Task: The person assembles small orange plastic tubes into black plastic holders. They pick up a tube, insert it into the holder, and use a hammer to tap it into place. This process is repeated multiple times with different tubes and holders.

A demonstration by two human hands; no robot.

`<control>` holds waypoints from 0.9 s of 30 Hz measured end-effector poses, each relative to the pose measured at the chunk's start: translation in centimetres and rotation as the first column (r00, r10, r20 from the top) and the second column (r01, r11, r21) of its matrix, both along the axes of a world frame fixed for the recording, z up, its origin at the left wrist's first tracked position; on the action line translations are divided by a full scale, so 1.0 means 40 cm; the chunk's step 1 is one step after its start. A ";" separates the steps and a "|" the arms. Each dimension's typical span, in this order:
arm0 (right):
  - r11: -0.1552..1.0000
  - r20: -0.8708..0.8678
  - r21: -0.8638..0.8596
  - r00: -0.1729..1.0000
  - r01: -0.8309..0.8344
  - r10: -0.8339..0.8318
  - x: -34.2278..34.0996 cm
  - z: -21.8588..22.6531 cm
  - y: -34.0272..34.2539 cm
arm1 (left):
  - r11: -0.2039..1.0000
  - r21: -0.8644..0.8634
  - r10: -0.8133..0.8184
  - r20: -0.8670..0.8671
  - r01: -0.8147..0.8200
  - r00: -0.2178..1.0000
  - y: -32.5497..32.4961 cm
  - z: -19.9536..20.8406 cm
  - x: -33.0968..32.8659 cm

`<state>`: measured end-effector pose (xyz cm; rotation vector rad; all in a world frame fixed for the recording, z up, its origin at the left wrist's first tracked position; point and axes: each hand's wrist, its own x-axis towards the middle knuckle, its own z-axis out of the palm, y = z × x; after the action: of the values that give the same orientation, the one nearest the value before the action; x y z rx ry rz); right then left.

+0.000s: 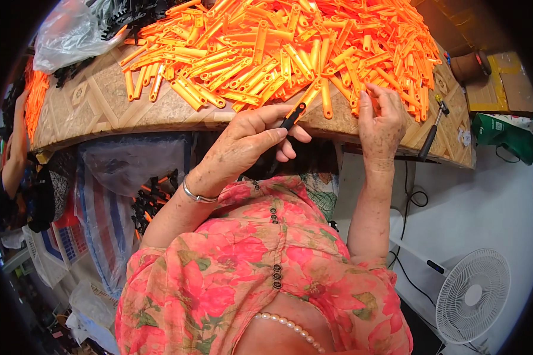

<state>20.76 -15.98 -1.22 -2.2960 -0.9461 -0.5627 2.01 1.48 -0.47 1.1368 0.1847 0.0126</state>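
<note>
My left hand [243, 139] is closed, with its thumb pressing a small black plastic part [292, 117] against the fingers. An orange plastic strip [310, 94] sticks out from the far end of that black part, toward the pile. My right hand [382, 127] is at the near edge of the heap of orange plastic strips [314, 50], thumb and bent fingers slightly apart. An orange strip lies right beside its thumb. I see nothing held in that hand, though the inner side of its fingers is partly hidden. The strips are long and narrow, with holes at their ends.
A hammer [434, 129] lies near the table's [100, 109] right edge. At the far left are a clear plastic bag [71, 38] and black parts. Another person's arm [16, 139] shows at the left rim. A white fan [474, 294] stands lower right, a green bag [503, 137] above it.
</note>
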 end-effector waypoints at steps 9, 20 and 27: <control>1.000 -0.089 0.022 0.996 0.015 -0.013 0.005 -0.001 0.037 | 0.996 0.015 0.088 -0.013 -0.087 0.996 -0.003 -0.005 0.004; 0.859 -0.389 0.178 0.768 -0.480 0.509 -0.113 0.046 0.002 | 0.981 0.194 0.000 -0.049 0.009 0.999 0.000 -0.025 0.008; 0.874 -0.315 0.062 0.821 -0.482 0.476 -0.136 0.048 -0.011 | 0.917 0.375 -0.112 -0.078 0.133 0.991 -0.011 -0.022 0.005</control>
<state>15.30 -16.41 0.70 -1.9668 -1.3011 0.0395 2.19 1.02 -1.35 1.5367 0.1638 -0.0985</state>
